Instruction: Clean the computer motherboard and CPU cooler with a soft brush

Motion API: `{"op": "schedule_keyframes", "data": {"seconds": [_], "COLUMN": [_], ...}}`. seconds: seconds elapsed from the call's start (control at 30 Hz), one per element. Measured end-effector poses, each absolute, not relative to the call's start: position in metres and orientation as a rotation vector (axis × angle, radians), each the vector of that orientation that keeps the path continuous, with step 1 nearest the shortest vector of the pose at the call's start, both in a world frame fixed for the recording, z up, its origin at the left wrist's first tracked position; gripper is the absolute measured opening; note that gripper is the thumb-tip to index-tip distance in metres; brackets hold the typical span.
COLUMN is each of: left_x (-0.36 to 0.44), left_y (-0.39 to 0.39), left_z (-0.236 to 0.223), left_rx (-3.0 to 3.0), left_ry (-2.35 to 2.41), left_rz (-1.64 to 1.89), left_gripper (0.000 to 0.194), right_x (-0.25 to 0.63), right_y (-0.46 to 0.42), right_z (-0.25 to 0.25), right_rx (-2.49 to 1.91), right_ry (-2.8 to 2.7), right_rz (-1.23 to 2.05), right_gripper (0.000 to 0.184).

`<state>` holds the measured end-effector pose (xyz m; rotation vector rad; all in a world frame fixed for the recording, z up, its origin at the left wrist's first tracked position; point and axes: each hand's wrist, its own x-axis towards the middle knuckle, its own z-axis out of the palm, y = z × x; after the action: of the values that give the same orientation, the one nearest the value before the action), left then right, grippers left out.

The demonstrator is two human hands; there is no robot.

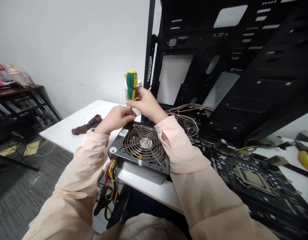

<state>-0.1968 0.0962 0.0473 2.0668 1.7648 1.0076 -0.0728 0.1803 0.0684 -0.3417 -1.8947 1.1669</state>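
A screwdriver [132, 83] with a green and yellow handle stands upright over the far edge of a power supply unit [137, 161]. My right hand [147, 104] is closed around the lower part of its handle. My left hand [116, 118] is pinched close beside the lower shaft, at the unit's far left corner; whatever sits between those fingertips is hidden, as is the screwdriver's tip. The unit lies with its round fan grille [146, 143] facing up. From its near left side a bundle of coloured cables [112, 176] hangs over the table edge.
A black computer case [198, 43] rises at the right, with thin wires [191, 116] below. A motherboard [253, 180] lies at the right. A dark cloth [87, 125] rests on the white table [66, 128]. Behind the screwdriver stands a lidded cup [139, 83]. Yellow-handled pliers [305, 160] lie far right.
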Motion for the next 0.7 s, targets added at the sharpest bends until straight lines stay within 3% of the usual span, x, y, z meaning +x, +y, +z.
{"op": "schedule_keyframes", "data": {"seconds": [0.3,0.47,0.7], "left_x": [-0.189,-0.184,-0.182], "left_y": [0.086,0.039,-0.011], "left_z": [0.047,0.053,0.029], "left_rx": [1.964,1.877,1.76], "left_ry": [1.751,1.563,1.535], "left_rz": [1.251,1.428,1.568], "left_gripper": [0.011,0.026,0.038], "right_x": [-0.068,-0.06,-0.059], "right_y": [0.17,0.136,0.091], "right_z": [0.075,0.089,0.075], "right_rx": [-0.305,-0.213,-0.247], "right_ry": [-1.91,-1.86,-1.895], "right_rz": [1.12,1.221,1.42], "right_gripper": [0.021,0.015,0.031]}}
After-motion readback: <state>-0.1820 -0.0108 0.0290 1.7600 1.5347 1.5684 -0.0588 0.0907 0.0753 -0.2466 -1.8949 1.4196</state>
